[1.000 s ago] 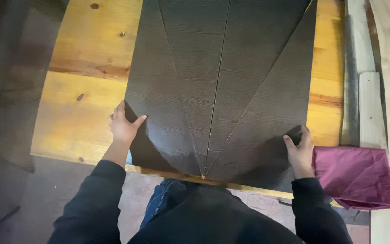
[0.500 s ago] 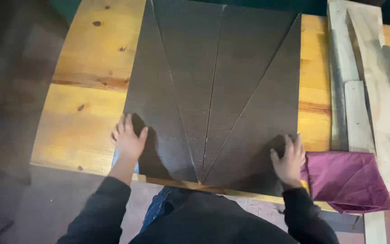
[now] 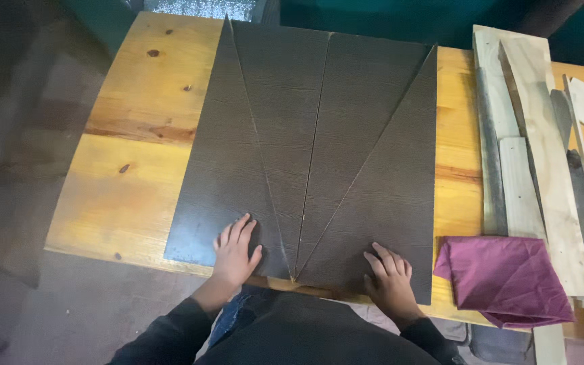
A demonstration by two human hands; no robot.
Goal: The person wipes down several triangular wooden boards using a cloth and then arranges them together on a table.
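Several dark brown wood-grain triangular panels (image 3: 319,155) lie flat side by side on a yellow pine table (image 3: 136,169), their points meeting at the near edge. My left hand (image 3: 234,250) rests flat on the leftmost panel near its bottom edge, fingers spread. On the rightmost panel near the front edge, my right hand (image 3: 390,277) presses down flat. Neither hand holds anything.
A folded maroon cloth (image 3: 508,277) lies at the table's near right corner. Several pale wooden planks and offcuts (image 3: 528,142) are stacked along the right side. The dark floor (image 3: 21,203) lies to the left, below the table edge.
Both hands have let go of the panels' outer edges and moved inward onto their tops, palms flat. The view has pulled back, showing the whole set of panels.
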